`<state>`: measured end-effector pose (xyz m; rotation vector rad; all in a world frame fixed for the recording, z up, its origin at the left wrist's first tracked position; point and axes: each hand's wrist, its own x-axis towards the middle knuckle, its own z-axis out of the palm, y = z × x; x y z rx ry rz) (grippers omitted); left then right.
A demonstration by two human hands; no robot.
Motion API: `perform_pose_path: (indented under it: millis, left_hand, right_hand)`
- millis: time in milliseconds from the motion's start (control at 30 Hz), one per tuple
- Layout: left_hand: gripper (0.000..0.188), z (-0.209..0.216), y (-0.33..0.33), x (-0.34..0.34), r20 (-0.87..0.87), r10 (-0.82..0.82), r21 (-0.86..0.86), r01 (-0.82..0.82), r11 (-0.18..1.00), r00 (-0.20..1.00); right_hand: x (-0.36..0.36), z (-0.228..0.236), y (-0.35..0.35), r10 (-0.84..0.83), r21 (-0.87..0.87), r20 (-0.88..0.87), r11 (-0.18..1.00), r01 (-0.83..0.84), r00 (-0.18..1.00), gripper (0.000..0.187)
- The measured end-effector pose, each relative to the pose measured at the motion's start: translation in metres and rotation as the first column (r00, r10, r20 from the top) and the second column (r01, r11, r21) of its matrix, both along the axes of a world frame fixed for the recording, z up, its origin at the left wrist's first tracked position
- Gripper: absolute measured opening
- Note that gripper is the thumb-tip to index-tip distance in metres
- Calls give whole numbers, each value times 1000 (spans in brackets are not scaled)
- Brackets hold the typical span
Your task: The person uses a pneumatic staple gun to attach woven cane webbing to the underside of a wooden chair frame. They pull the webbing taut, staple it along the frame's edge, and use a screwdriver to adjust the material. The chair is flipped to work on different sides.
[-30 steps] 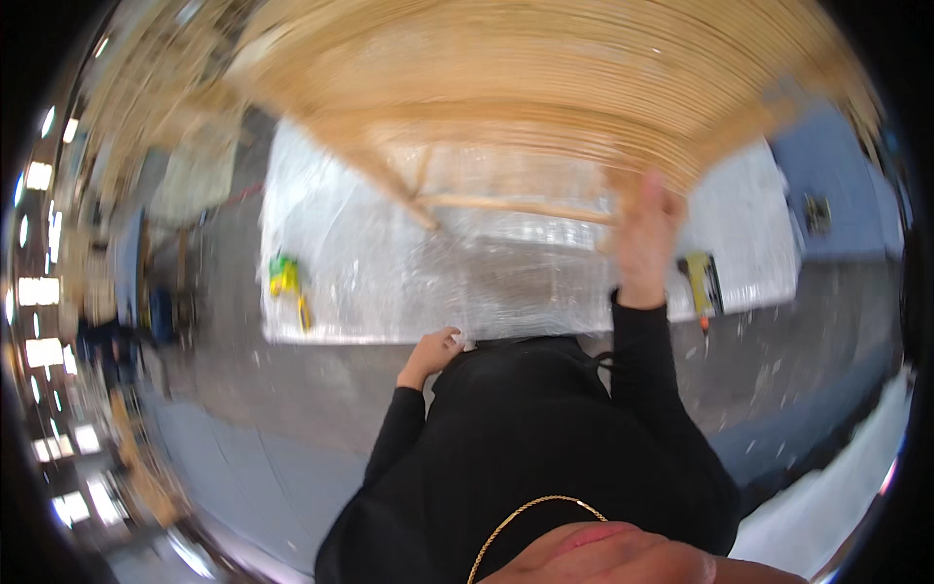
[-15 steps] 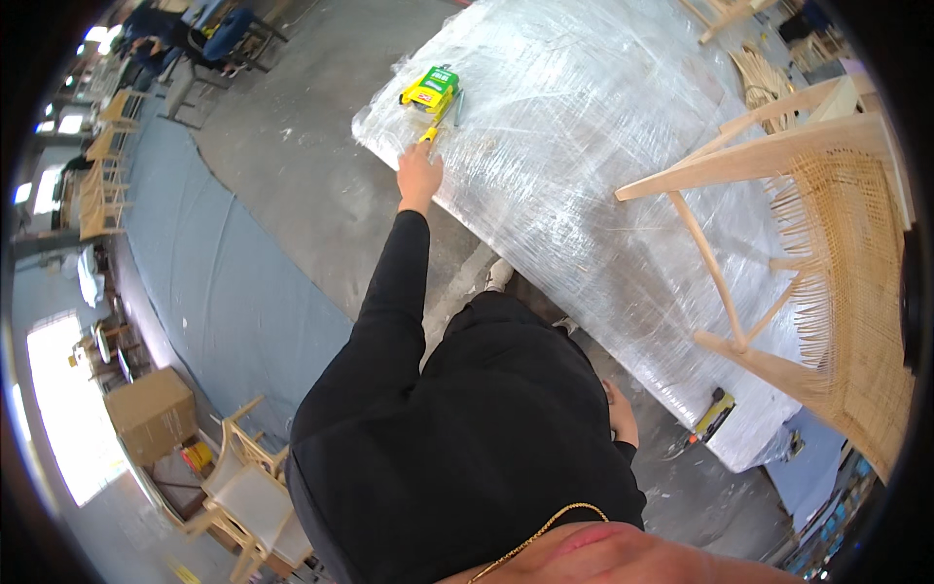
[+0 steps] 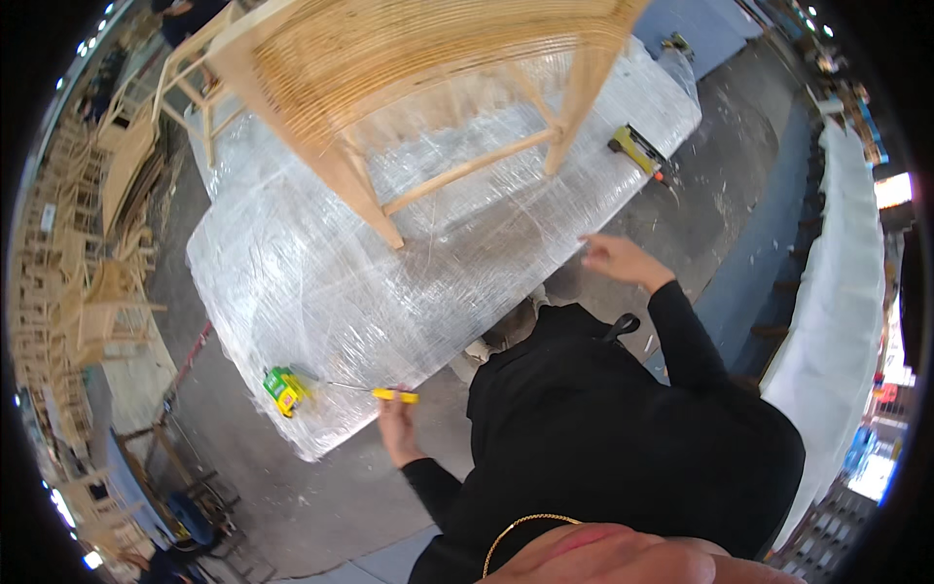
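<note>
One yellow-handled tool [image 3: 396,396], one green-and-yellow box [image 3: 281,391] and one olive gun-shaped tool [image 3: 637,149] show.

A yellow-handled tool [image 3: 397,396] points left from the left hand [image 3: 397,430].

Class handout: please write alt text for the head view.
A person's left hand holds a yellow-handled tool by a plastic-wrapped table; the right hand appears empty. On the table are a part-woven wooden chair, a green-and-yellow packet and a yellow-black tool.
</note>
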<state>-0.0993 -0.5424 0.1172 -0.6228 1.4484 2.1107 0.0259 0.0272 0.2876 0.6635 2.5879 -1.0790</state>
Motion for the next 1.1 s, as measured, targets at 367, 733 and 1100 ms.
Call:
perform_pose_path:
  millis: [367, 733, 1100]
  left_hand:
    - [28, 198, 261, 6, -636, -545, -430, 336, 838, 546]
    - [40, 310, 437, -19, -845, -451, -534, -413, 737, 289]
    - [44, 343, 466, -7, -752, -605, -596, -663, 453, 263]
  right_hand:
    - [-162, 146, 96, -587, -569, -802, 807, 160, 111, 82]
    - [-210, 193, 140, -450, -538, -827, 807, -245, 336, 100]
    - [-243, 149, 159, -432, -508, -860, 765, -395, 270, 96]
